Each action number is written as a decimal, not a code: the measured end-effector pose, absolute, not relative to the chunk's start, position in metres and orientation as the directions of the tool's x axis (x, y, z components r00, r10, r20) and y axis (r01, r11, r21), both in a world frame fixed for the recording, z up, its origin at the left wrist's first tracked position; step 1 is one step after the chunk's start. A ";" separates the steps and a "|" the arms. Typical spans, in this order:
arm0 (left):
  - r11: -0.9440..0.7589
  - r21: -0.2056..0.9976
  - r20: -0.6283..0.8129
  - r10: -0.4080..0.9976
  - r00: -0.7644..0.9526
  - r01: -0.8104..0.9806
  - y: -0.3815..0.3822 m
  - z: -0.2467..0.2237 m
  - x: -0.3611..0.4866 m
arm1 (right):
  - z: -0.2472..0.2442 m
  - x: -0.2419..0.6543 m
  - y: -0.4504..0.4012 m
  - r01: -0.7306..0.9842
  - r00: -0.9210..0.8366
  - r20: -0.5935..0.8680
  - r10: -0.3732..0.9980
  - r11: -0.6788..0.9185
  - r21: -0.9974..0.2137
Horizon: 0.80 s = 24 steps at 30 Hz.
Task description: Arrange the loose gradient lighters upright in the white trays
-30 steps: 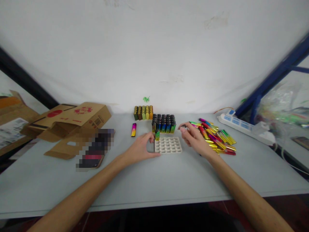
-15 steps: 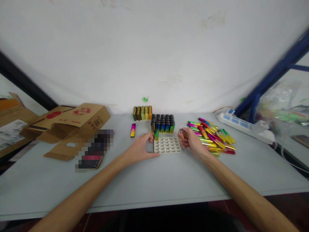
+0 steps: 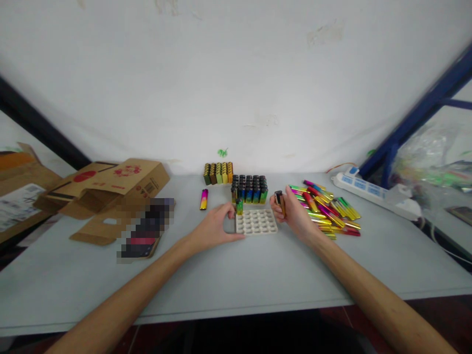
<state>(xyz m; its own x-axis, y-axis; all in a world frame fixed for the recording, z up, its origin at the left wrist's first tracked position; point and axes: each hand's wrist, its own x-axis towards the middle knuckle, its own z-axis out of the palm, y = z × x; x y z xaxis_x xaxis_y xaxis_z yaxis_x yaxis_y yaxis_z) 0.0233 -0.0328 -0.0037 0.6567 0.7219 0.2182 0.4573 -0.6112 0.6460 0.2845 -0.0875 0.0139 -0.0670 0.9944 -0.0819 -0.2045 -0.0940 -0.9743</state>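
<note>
A white tray with rows of slots lies in the middle of the table, one green lighter upright in its back left corner. My left hand rests at the tray's left edge, thumb and fingers spread around that side. At the right edge, my right hand grips a dark-topped, gold-coloured lighter upright. Behind the tray stands a block of black-topped lighters. To the right of my right hand lies a loose pile of shiny coloured lighters.
Another block of yellow-topped lighters stands near the wall. One pink and yellow lighter lies left of the tray. Farther left are a phone and an open cardboard box. A power strip lies at the right.
The lighter in my right hand has turned more upright and shows more clearly between the fingers. My left hand keeps its place at the tray.
</note>
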 end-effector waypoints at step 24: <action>-0.544 0.669 0.185 0.782 0.595 0.506 -0.042 -0.008 0.041 | -0.010 0.262 -0.088 0.364 -0.051 0.487 0.872 0.470 -0.804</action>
